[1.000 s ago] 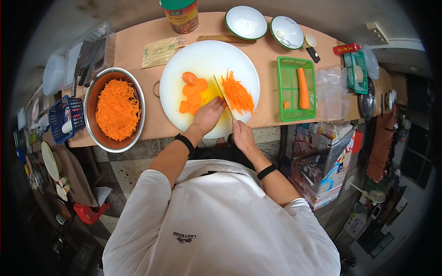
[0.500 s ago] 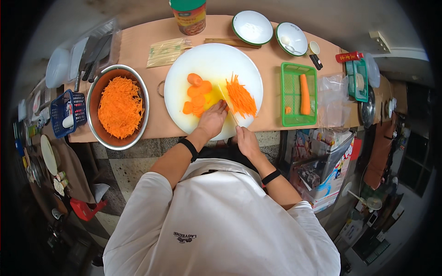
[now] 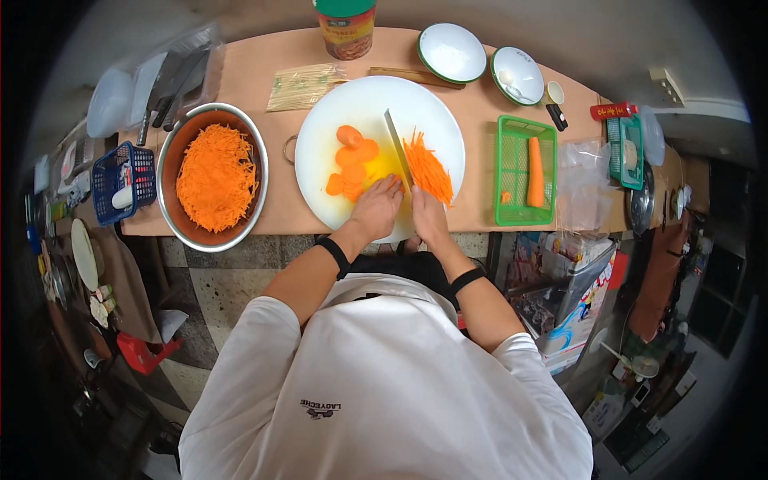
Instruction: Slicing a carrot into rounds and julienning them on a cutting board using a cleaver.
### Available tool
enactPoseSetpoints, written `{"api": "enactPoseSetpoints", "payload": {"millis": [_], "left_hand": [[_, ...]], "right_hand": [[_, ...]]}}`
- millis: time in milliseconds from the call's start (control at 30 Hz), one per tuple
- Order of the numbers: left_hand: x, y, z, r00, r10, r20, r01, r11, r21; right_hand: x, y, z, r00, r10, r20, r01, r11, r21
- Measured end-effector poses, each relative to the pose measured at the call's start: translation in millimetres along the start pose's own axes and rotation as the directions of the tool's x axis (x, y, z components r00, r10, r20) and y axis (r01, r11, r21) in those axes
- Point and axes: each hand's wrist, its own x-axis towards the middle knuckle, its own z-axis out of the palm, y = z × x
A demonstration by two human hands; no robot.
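On the round white cutting board [image 3: 328,104], my right hand [image 3: 429,218] grips a kitchen knife [image 3: 398,146]; its handle is hidden in the fist and its blade points away from me. Beside the blade, my left hand [image 3: 378,210] has its fingers bent down over carrot slices, which show only at the fingertips. A loose group of carrot slices [image 3: 353,154] lies to the left of the knife. Cut carrot shreds [image 3: 428,170] are heaped on its right side.
A steel bowl [image 3: 260,204] full of shredded carrot stands left of the board. To the right, a green basket [image 3: 512,152] holds a whole carrot [image 3: 535,172]. Bamboo skewers [image 3: 304,86], a food tub [image 3: 348,34] and two white bowls [image 3: 452,52] sit at the back.
My right hand and the knife have moved away from me, farther up the board. My left hand stays by the blade. The whole view has shifted slightly.
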Motion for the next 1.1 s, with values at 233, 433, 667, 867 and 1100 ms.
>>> {"api": "enactPoseSetpoints", "payload": {"millis": [233, 433, 667, 867, 1100], "left_hand": [[4.2, -2.2, 0.1, 0.999, -0.009, 0.041, 0.010, 1.000, -0.011], [3.8, -6.0, 7.9, 1.000, -0.013, 0.028, 0.014, 0.999, -0.031], [3.2, -3.4, -0.9, 0.999, 0.004, 0.032, -0.003, 0.999, -0.035], [1.1, -2.5, -0.4, 0.998, 0.006, 0.064, -0.011, 0.997, 0.074], [-1.6, 0.4, 2.9, 0.999, 0.019, 0.039, -0.024, 0.991, 0.133]], "right_hand": [[-43.2, 14.8, -2.1, 0.990, 0.128, 0.064, -0.129, 0.991, 0.018], [-53.5, 29.2, 0.2, 0.979, 0.151, 0.135, -0.155, 0.988, 0.014], [-29.8, 19.7, 11.1, 0.996, 0.082, 0.045, -0.085, 0.995, 0.057], [-3.1, -2.1, -3.3, 0.998, 0.057, 0.002, -0.057, 0.998, -0.019], [-36.9, 27.0, 0.2, 0.983, 0.161, 0.083, -0.165, 0.985, 0.051]]}}
